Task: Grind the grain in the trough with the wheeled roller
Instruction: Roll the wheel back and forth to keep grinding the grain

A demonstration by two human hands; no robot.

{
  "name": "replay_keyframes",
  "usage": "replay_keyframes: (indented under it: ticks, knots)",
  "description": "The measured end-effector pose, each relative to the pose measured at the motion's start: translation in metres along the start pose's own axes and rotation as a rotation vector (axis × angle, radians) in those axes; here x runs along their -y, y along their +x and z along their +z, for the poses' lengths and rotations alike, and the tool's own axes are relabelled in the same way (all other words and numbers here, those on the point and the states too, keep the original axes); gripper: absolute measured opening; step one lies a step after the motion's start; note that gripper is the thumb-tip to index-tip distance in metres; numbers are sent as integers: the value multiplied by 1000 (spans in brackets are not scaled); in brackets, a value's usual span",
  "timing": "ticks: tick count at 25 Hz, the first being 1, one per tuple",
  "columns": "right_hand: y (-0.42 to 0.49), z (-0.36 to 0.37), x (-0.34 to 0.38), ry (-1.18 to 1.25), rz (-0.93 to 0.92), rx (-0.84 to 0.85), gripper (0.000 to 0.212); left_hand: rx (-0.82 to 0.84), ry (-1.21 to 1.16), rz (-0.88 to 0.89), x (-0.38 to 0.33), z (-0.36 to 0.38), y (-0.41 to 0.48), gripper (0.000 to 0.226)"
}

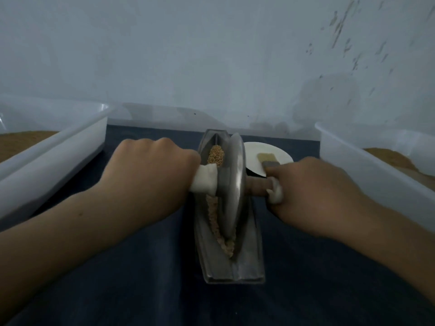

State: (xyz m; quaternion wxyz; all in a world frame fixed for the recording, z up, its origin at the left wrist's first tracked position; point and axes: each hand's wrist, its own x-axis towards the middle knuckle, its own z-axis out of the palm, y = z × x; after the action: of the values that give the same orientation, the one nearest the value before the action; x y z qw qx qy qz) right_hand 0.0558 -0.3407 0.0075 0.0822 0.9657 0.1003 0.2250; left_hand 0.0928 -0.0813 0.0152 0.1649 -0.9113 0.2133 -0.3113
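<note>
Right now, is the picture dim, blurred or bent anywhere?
Head view: dim, bluish light, no harsh glare. The wall marks at upper right smear with blur. The wide lens bends the left tub and right tub outward. The left hand, right hand, roller and grain in the trough look fairly sharp.

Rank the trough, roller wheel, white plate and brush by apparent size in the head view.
1. trough
2. roller wheel
3. white plate, though it is farther off and partly hidden, so unsure
4. brush
</note>
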Motion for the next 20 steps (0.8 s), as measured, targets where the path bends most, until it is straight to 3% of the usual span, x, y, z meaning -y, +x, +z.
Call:
replay_keyframes:
  ticks: [3, 5, 8, 12, 15, 20]
  knots:
    - [51, 23, 4, -65, 103, 2, 23, 46, -18, -115, -7, 38, 33, 20]
    - [84, 36, 3, -40, 142, 39, 12, 28, -47, -164, -5, 50, 56, 4]
    - [87, 39, 1, 10, 161, 34, 13, -35, -35, -133, -3, 49, 66, 2]
    - [21, 19, 0, 6, 45, -26, 20, -115, 24, -11, -5, 22, 13, 36]
    - [-10, -8, -1, -14, -46, -138, 20, -148, -23, 8, 5, 4, -18, 47]
    - [17, 13, 3, -89, 37, -112, 25, -22, -18, -77, -2, 21, -1, 37]
